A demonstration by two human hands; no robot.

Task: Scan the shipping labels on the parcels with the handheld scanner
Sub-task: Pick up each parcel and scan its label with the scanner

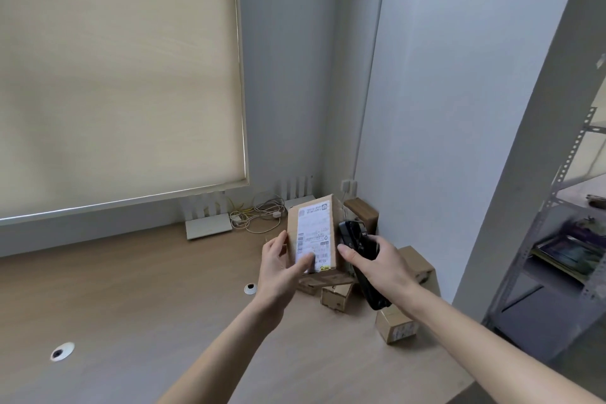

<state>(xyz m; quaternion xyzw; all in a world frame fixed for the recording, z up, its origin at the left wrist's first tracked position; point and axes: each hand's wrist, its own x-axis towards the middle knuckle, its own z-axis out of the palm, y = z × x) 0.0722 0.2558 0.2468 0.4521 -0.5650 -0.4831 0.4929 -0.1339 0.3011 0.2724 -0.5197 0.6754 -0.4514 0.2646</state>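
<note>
So the left hand is holding the box up off the worktop, thumb laid across the bottom of the label and fingers round the left edge, while the right hand is wrapped around the scanner, which sits right against the box's right side. Biggest risk I see: that thumb is parked close to the barcode near the bottom of the label, so it may block the read. The scanner also looks jammed up too close and off to the side, not really facing the label, so I'd guess it needs to back off and turn before anything registers. The hold on the box looks fairly light too, so a bump from the scanner could twist it loose onto the small boxes underneath. Room-wise it's tight on the right: the wall and corner are just behind, a wooden block sits near the scanner head, and more parcels lie close to the worktop's right edge, where a knock could send one off. The left has open worktop, only two round grommets well apart, plus routers and cables along the back under the blind. Pulling back toward the body or left seems the safe direction.
</note>
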